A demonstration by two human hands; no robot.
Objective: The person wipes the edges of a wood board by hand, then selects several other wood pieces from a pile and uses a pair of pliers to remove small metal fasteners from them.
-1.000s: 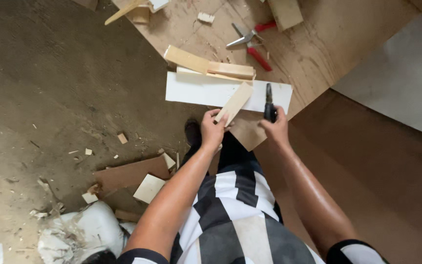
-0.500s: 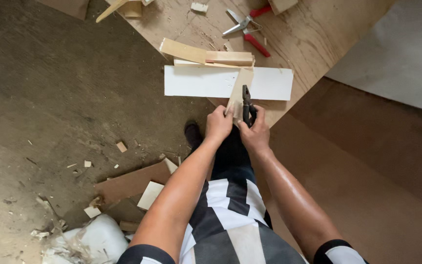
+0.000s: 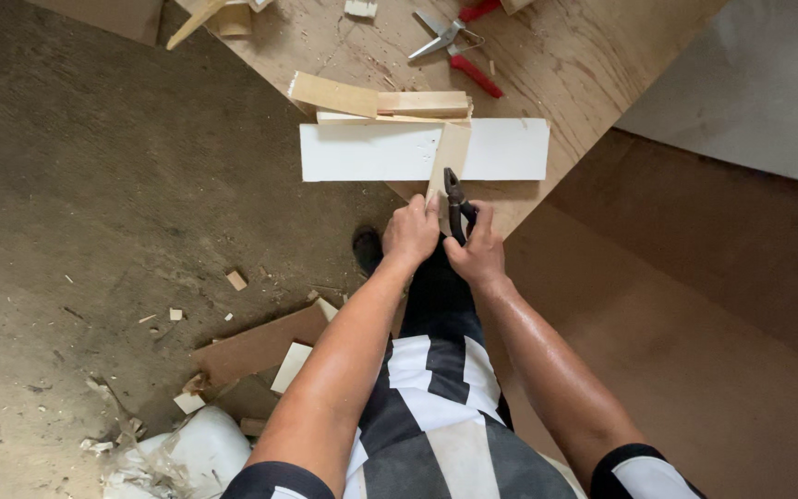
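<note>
- The left hand [image 3: 411,231] has its grip closed around the near end of a thin wood strip [image 3: 448,157].
- The right hand [image 3: 480,248] has its grip closed around the handles of dark pliers [image 3: 455,199].
- The two hands are just beside each other, at the near edge of the table [image 3: 593,65].
- The nose of the pliers points away from the person and sits right beside the wood strip. I cannot tell if the pliers bite the wood.
- The wood strip runs from the left hand up and a bit to the right, across a long white board [image 3: 371,152].
- The white board lies flat on the table, from left to right. Its left end sticks out over the floor [image 3: 94,185].
- Just past the white board lie some pale wood pieces [image 3: 376,97], one on top of another.
- Farther away on the table lie pliers with red handles [image 3: 459,51], near the far edge of the view.
- The table is made of bare plywood with dust and marks on it.
- On the grey floor to the left lie small wood chips [image 3: 235,279], a brown flat board [image 3: 256,346] and a white bag [image 3: 191,453].
- The person wears black and white striped clothes [image 3: 427,407], and a dark shoe [image 3: 367,249] shows just left of the left hand.
</note>
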